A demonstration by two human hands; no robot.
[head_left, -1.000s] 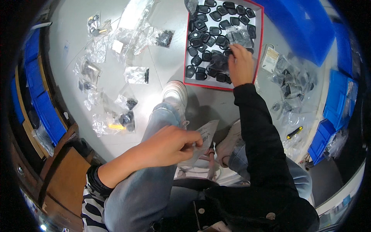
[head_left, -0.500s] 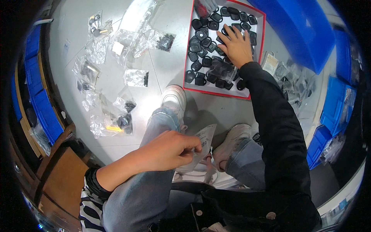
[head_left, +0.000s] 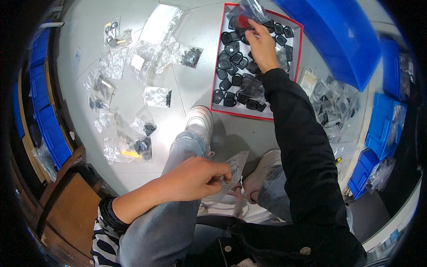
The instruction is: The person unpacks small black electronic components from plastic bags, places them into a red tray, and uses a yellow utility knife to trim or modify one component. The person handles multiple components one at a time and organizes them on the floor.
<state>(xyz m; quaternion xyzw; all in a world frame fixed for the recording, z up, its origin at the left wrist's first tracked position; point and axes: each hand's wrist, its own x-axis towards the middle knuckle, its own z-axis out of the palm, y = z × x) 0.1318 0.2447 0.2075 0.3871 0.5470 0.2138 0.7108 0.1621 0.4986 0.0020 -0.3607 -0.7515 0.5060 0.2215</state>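
Over my lap, my left hand is closed, with a white slip of paper bearing handwriting pinched at its fingertips. My right hand reaches to the far part of a shallow white box with a red rim. Its thumb and fingers close on the edge of a clear plastic bag with something red inside. Around and below that hand lie many black key fob shells, loose in the box. A clear bag of dark parts rests on the shells in the near half.
Clear bags of small parts lie scattered across the floor at left; more bags pile up right of the box. A large blue bin stands at far right. Blue bins line both sides. My shoes are below the box.
My right hand has moved from the shells in the box's middle up to the bag with the red contents, which has shifted. The left hand keeps the paper in place.
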